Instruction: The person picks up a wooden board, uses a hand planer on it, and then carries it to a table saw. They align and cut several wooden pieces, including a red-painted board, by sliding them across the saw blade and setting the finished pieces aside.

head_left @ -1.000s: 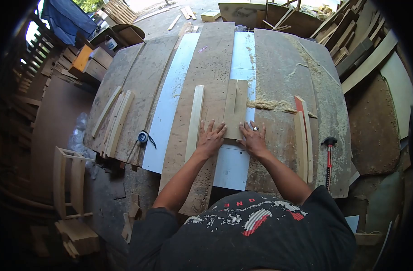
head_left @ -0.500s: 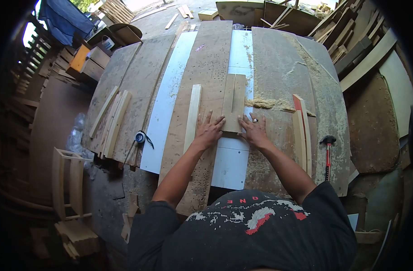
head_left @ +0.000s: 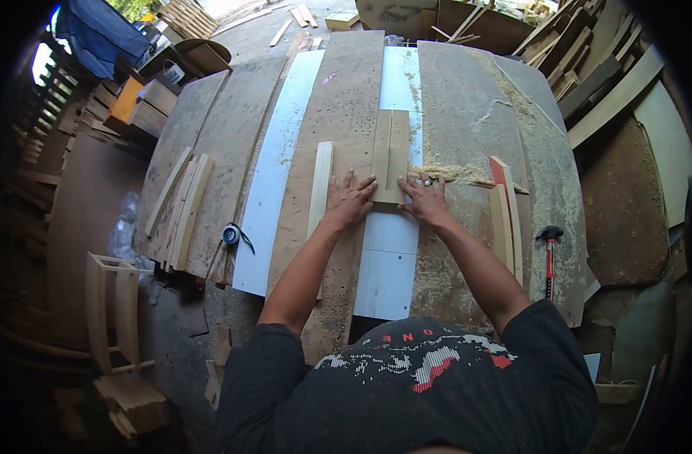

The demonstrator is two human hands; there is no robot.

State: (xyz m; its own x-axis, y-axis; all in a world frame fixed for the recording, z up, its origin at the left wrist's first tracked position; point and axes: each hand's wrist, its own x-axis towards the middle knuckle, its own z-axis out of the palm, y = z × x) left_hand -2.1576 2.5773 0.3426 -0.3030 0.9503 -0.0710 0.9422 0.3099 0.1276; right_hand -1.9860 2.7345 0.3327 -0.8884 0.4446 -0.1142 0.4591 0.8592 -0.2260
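Observation:
A short wooden board (head_left: 381, 151) with a narrow slot down its length lies in the middle of the worktable, partly over a white strip (head_left: 391, 280). My left hand (head_left: 351, 200) rests flat with fingers spread, its fingertips against the board's left edge near the close end. On the opposite edge, my right hand (head_left: 426, 200) is likewise spread, with a ring on one finger and its fingertips touching the board. Just left of my left hand, a pale wooden strip (head_left: 322, 181) lies lengthwise on the table.
Sawdust (head_left: 456, 175) is heaped right of the board. Farther right lie wooden strips (head_left: 503, 227), one red-faced, and a red-handled hammer (head_left: 549, 261). On the left are a blue tape measure (head_left: 230, 234) and several wooden strips (head_left: 192, 212). A small wooden frame (head_left: 113, 310) stands beyond the left edge.
Both hands have moved a short way forward, away from my body, and the slotted board has slid forward along the white strip with them.

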